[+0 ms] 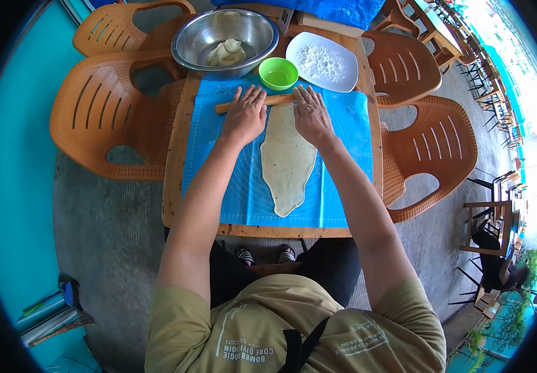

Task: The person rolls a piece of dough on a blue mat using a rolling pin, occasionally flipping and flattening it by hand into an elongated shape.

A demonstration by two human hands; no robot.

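A wooden rolling pin [279, 99] lies crosswise over the far end of a long, thin sheet of rolled dough [287, 161]. My left hand [245, 116] rests on the pin's left part, palm down with fingers stretched forward. At the pin's right end my right hand [311, 115] lies flat, fingers extended and slightly apart, covering that end. The dough narrows to a rounded tip toward me. Beneath it is a blue silicone mat [349, 161] with printed markings.
Past the pin stand a green bowl [278, 73], a steel basin [184, 46] holding a dough lump [226, 53], and a white plate [343, 79] of flour [320, 61]. Orange chairs [110, 112] flank the wooden table [175, 186]. A person [498, 270] is far off at right.
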